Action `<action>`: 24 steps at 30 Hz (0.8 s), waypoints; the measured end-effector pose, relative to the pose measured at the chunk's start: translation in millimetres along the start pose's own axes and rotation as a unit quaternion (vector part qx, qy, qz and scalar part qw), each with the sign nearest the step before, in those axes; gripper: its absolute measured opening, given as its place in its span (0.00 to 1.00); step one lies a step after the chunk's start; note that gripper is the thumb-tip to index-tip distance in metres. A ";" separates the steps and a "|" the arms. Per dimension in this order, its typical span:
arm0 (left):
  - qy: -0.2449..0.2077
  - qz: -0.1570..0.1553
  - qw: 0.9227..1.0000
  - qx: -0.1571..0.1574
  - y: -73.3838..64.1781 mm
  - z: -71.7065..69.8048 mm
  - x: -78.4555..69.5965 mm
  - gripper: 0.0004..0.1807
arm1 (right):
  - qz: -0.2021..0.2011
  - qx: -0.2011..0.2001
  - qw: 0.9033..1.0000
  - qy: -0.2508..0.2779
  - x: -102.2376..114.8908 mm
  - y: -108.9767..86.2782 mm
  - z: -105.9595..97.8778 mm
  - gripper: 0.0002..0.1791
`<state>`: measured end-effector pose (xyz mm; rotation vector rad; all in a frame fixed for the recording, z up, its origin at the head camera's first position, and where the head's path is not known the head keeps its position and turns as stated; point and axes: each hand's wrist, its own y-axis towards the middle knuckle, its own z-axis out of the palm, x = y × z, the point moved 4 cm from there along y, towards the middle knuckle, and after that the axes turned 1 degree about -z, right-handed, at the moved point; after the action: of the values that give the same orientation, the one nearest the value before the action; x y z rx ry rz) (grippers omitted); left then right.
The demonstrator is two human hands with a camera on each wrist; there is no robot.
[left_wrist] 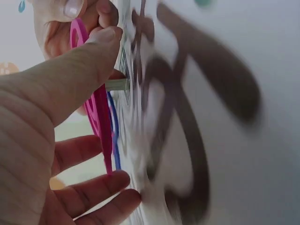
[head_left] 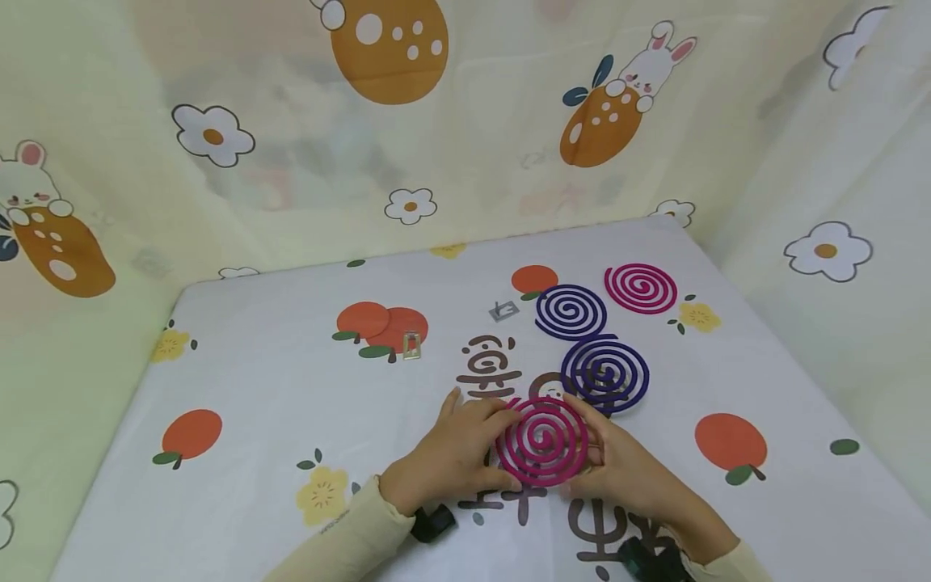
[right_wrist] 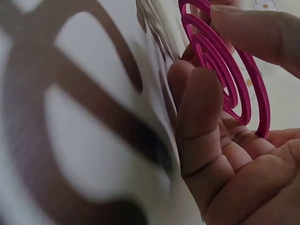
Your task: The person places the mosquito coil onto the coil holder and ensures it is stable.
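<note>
A pink mosquito coil (head_left: 541, 440) lies flat between both hands, close over the tablecloth. My left hand (head_left: 458, 449) holds its left side, with the thumb at the near edge and the fingers farther out. On the opposite side, my right hand (head_left: 618, 461) grips the rim. The right wrist view shows its fingers (right_wrist: 201, 108) curled beside the pink rings (right_wrist: 225, 65). Beneath the coil, a short grey-green strip (left_wrist: 117, 85) shows in the left wrist view; its far end is hidden. Just beyond the hands, a dark blue coil (head_left: 605, 373) lies on the cloth.
Another dark blue coil (head_left: 570, 312) and a second pink coil (head_left: 640, 288) lie farther back on the right. A small silver metal stand (head_left: 503, 311) and a gold-coloured one (head_left: 411, 345) rest left of them. Printed fabric (head_left: 494, 153) rises behind the table.
</note>
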<state>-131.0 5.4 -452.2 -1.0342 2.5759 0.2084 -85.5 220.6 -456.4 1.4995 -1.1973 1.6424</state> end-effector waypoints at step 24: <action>0.079 0.082 0.993 -0.007 43.0 32.6 -90.2 0.43 | -0.004 -0.062 0.998 -0.015 -31.9 -94.5 -57.3 0.61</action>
<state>-91.5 102.8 -448.1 -0.8765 2.8096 0.1932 -20.6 315.2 -464.2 1.4537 -1.2845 1.5167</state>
